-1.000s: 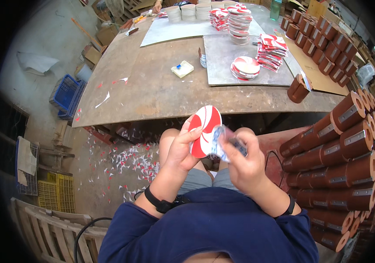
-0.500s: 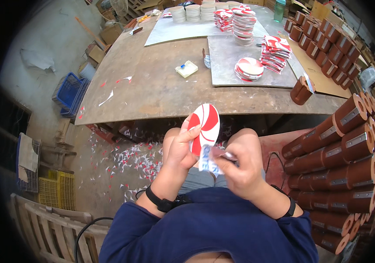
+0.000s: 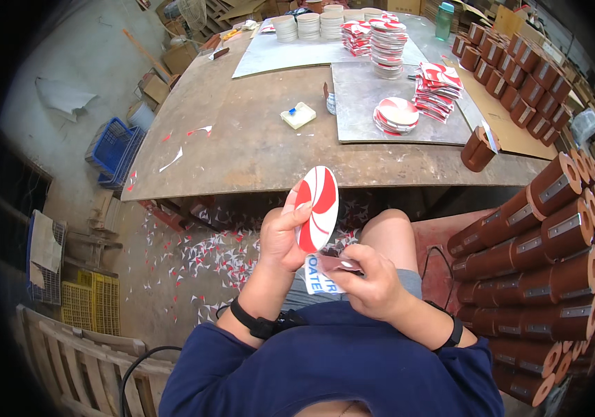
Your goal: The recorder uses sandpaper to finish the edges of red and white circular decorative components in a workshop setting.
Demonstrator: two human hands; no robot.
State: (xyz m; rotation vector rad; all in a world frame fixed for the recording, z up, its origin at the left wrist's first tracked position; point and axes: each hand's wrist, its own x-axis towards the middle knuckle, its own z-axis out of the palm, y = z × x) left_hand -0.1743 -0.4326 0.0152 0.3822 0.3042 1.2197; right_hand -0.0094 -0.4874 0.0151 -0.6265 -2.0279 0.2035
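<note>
My left hand (image 3: pixel 280 235) grips a round disc (image 3: pixel 323 201) with a red and white swirl face, held tilted on edge above my lap. The thumb lies on its face, and the other fingers are mostly hidden behind it. Just below the disc's lower edge, my right hand (image 3: pixel 375 286) pinches a folded piece of sandpaper (image 3: pixel 317 279). Its brown side shows near the fingers, and its white back with blue print hangs down. Whether the sandpaper touches the disc, I cannot tell.
Ahead stands a wooden table (image 3: pixel 242 139) bearing swirl-disc stacks (image 3: pixel 396 117), plain pale disc stacks (image 3: pixel 308 28) and a small yellowish block (image 3: pixel 297 115). Brown cylinders (image 3: pixel 561 229) are piled high at my right. Red and white scraps (image 3: pixel 221 254) litter the floor; crates (image 3: pixel 113 149) stand left.
The disc has shifted slightly left and turned its face more toward me. My right hand has moved down and a little left with the sandpaper, away from the disc's lower right edge.
</note>
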